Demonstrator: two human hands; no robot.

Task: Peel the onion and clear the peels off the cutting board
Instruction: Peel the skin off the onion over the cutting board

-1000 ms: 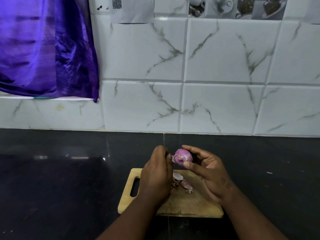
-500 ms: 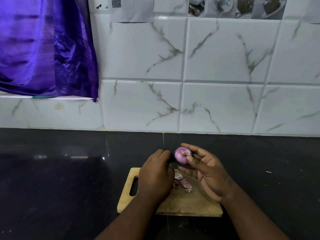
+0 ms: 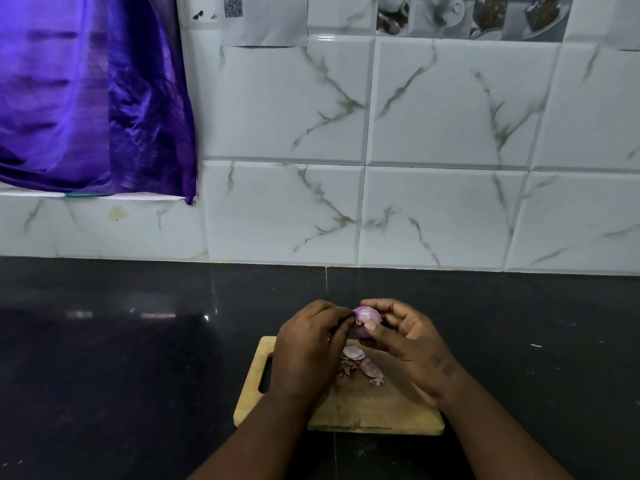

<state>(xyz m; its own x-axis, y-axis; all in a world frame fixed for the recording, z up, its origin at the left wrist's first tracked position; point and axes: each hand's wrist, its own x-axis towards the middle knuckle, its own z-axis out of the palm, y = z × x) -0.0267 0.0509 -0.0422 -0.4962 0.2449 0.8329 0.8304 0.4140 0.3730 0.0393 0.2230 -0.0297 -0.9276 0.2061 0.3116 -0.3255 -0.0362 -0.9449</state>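
Two bare forearms rise from the bottom edge of the frame and converge above a wooden board (image 3: pixel 363 412) lying flat on a dark, glossy counter (image 3: pixel 121 358), lower centre, its handle slot at the left end. A small heap of pinkish peels (image 3: pixel 360 365) sits on the board's far half, between the two wrists and directly below the hands. The left hand (image 3: pixel 311 344), back turned up towards the camera, has its fingers curled in, their tips bunched and pinching at the left end of the onion (image 3: pixel 366 318); exactly what they grip there, skin or root, cannot be told. The right hand (image 3: pixel 408 348), palm turned partly up and to the left, cradles the onion from the right, thumb laid across its near side and fingers curled round behind it. The onion, purple with a paler patch showing, is held in the air just above the board's far edge, clear of the wood, at the meeting point of both hands. Beyond, the counter runs back to a wall (image 3: pixel 450 150) of white marble-veined tiles filling the upper half of the frame. A shiny purple cloth (image 3: pixel 86 98) hangs at upper left, and greyish printed pictures (image 3: pixel 485 15) line the top edge at the right.
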